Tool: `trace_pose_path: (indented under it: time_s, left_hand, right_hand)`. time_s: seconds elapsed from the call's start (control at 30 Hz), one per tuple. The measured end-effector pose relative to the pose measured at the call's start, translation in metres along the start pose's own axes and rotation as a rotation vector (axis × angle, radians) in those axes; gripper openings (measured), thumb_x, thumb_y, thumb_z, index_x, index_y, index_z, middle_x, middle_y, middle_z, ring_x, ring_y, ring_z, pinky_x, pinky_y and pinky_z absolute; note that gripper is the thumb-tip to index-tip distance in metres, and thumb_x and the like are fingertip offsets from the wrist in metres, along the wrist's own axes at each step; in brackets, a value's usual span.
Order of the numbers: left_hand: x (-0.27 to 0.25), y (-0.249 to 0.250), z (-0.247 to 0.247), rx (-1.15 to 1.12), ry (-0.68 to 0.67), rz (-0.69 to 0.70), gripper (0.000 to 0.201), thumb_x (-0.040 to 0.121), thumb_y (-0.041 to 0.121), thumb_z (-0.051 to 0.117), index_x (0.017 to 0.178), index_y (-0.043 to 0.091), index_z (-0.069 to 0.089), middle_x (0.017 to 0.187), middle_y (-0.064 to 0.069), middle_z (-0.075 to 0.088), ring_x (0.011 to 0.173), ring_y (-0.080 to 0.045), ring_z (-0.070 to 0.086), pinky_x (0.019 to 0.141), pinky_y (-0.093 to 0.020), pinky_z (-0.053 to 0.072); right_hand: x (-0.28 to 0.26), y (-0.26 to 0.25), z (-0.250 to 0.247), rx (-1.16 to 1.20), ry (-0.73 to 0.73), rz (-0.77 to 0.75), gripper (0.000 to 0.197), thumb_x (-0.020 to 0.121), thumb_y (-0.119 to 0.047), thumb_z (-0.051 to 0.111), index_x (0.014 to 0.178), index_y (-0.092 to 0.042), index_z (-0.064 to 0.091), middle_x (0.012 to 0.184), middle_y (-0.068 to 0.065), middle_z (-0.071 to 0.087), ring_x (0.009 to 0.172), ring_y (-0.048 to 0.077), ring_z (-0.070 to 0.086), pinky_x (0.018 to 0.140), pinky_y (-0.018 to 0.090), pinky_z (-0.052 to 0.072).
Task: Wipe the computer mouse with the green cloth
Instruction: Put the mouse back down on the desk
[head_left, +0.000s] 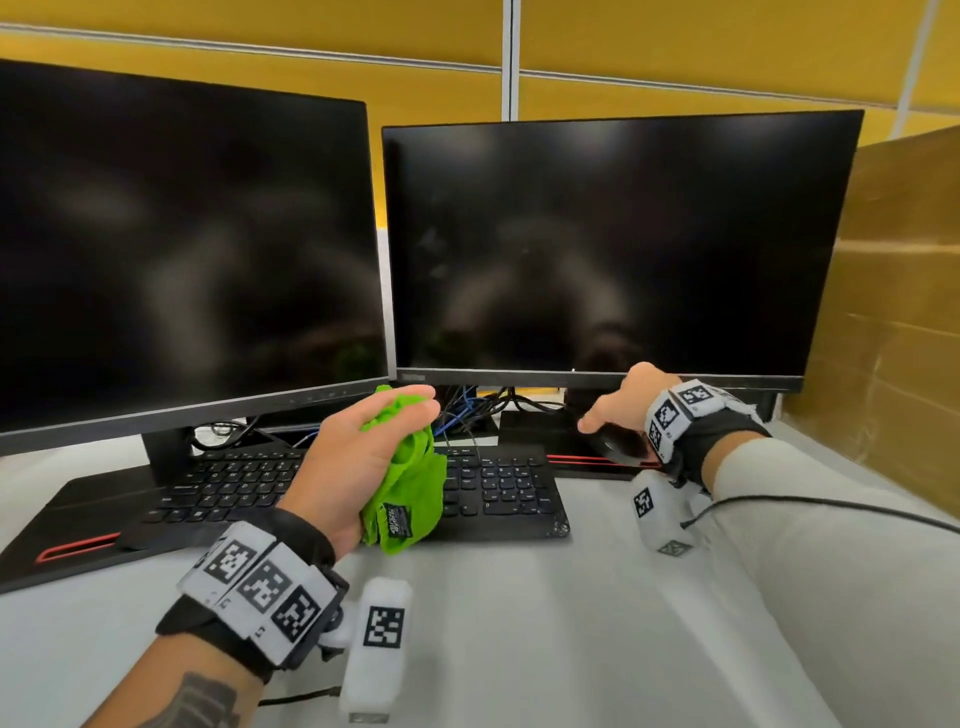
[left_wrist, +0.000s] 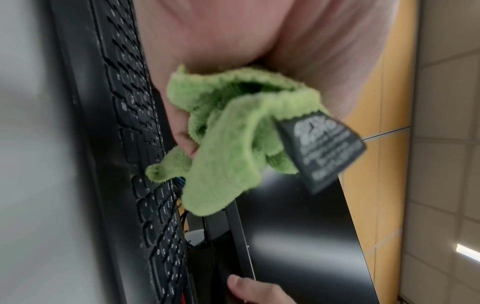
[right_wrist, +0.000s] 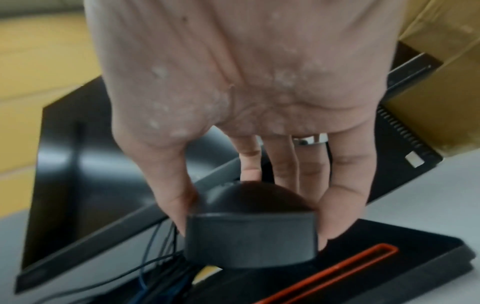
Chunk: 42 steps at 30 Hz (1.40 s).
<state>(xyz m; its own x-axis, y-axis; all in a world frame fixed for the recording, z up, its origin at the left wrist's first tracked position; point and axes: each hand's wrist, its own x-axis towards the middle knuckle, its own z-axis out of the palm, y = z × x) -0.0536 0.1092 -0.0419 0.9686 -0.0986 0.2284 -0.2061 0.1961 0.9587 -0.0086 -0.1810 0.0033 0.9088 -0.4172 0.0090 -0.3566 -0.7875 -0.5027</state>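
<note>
My left hand (head_left: 363, 447) grips the bunched green cloth (head_left: 410, 483) above the keyboard; its black label hangs down. The left wrist view shows the green cloth (left_wrist: 228, 144) dangling from my palm. My right hand (head_left: 618, 410) holds the black computer mouse (head_left: 621, 444) under the right monitor, above that monitor's stand base. In the right wrist view the thumb and little finger pinch the sides of the mouse (right_wrist: 249, 230), which is lifted off the base. The two hands are about a keyboard's width apart.
Two dark monitors (head_left: 182, 249) (head_left: 618, 249) stand at the back of the white desk (head_left: 545, 623). A black keyboard (head_left: 498, 488) lies between the hands. Cables (head_left: 478, 410) tangle behind it. The stand base (right_wrist: 389, 267) has a red slot. A cardboard box (head_left: 893, 322) is at the right.
</note>
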Motion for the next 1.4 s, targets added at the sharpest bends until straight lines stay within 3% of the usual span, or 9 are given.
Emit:
trace_pose_path:
  time_s: [0.2, 0.3, 0.43, 0.63, 0.87, 1.07, 1.2, 1.33, 1.4]
  left_hand:
    - [-0.002, 0.0, 0.0, 0.035, 0.004, -0.012, 0.017, 0.092, 0.021, 0.076, 0.108, 0.02, 0.083, 0.096, -0.008, 0.075, 0.087, -0.025, 0.07, 0.083, -0.042, 0.06]
    - [-0.002, 0.002, 0.001, 0.025, 0.006, -0.012, 0.017, 0.091, 0.021, 0.076, 0.107, 0.019, 0.083, 0.098, -0.007, 0.074, 0.088, -0.025, 0.07, 0.083, -0.042, 0.061]
    - [-0.003, 0.001, 0.003, 0.003, -0.02, -0.016, 0.017, 0.091, 0.02, 0.076, 0.107, 0.016, 0.082, 0.09, -0.007, 0.072, 0.084, -0.025, 0.069, 0.077, -0.039, 0.061]
    - [-0.003, 0.001, 0.002, 0.008, -0.019, -0.014, 0.017, 0.09, 0.019, 0.077, 0.106, 0.015, 0.082, 0.093, -0.009, 0.075, 0.075, -0.017, 0.073, 0.062, -0.027, 0.062]
    - [-0.005, 0.002, 0.003, 0.012, -0.01, -0.024, 0.016, 0.09, 0.02, 0.078, 0.105, 0.015, 0.082, 0.087, -0.007, 0.074, 0.074, -0.02, 0.071, 0.066, -0.032, 0.062]
    - [-0.005, 0.002, 0.004, 0.014, -0.016, -0.026, 0.016, 0.09, 0.021, 0.078, 0.105, 0.016, 0.082, 0.084, -0.005, 0.074, 0.074, -0.019, 0.071, 0.065, -0.031, 0.062]
    - [-0.005, 0.002, 0.004, 0.015, -0.014, -0.027, 0.017, 0.09, 0.021, 0.078, 0.106, 0.017, 0.082, 0.087, -0.006, 0.077, 0.074, -0.017, 0.073, 0.064, -0.029, 0.062]
    - [-0.004, 0.001, 0.004, 0.004, -0.011, -0.031, 0.016, 0.091, 0.019, 0.078, 0.106, 0.015, 0.082, 0.085, -0.006, 0.076, 0.071, -0.016, 0.074, 0.063, -0.028, 0.062]
    - [-0.004, 0.002, 0.004, 0.0, -0.01, -0.032, 0.017, 0.091, 0.018, 0.077, 0.106, 0.016, 0.082, 0.089, -0.007, 0.077, 0.074, -0.016, 0.074, 0.065, -0.029, 0.062]
  right_hand:
    - [0.01, -0.003, 0.011, -0.097, 0.07, 0.027, 0.081, 0.073, -0.044, 0.091, 0.135, -0.009, 0.052, 0.096, 0.007, 0.056, 0.102, 0.03, 0.061, 0.086, 0.042, 0.054]
    - [0.014, -0.001, 0.024, -0.135, 0.05, 0.053, 0.087, 0.074, -0.048, 0.089, 0.14, -0.007, 0.05, 0.127, 0.014, 0.061, 0.12, 0.032, 0.063, 0.092, 0.041, 0.054]
    - [0.02, -0.005, 0.037, -0.136, 0.045, 0.048, 0.075, 0.083, -0.049, 0.082, 0.138, -0.008, 0.052, 0.108, 0.009, 0.056, 0.102, 0.027, 0.062, 0.079, 0.035, 0.048]
    - [0.028, -0.02, 0.053, -0.206, 0.03, 0.02, 0.065, 0.084, -0.052, 0.079, 0.128, -0.009, 0.058, 0.08, 0.003, 0.05, 0.089, 0.023, 0.053, 0.074, 0.034, 0.046]
    - [0.023, -0.021, 0.048, -0.234, -0.014, 0.011, 0.085, 0.079, -0.065, 0.078, 0.136, -0.007, 0.055, 0.123, 0.009, 0.065, 0.115, 0.028, 0.064, 0.094, 0.038, 0.053]
    - [0.013, -0.019, 0.027, -0.253, -0.097, -0.017, 0.059, 0.084, -0.038, 0.08, 0.13, -0.007, 0.061, 0.1, 0.008, 0.064, 0.087, 0.024, 0.061, 0.086, 0.037, 0.054]
    - [0.012, -0.017, 0.034, -0.3, -0.05, -0.014, 0.06, 0.084, -0.044, 0.081, 0.128, -0.009, 0.059, 0.085, 0.005, 0.057, 0.086, 0.024, 0.06, 0.076, 0.035, 0.05]
    - [0.01, -0.016, 0.029, -0.257, -0.042, -0.014, 0.073, 0.082, -0.054, 0.081, 0.134, -0.008, 0.056, 0.102, 0.007, 0.06, 0.093, 0.026, 0.059, 0.08, 0.035, 0.049]
    - [0.006, -0.018, 0.021, -0.24, -0.02, -0.021, 0.076, 0.082, -0.057, 0.079, 0.134, -0.008, 0.054, 0.096, 0.006, 0.059, 0.093, 0.025, 0.058, 0.081, 0.035, 0.049]
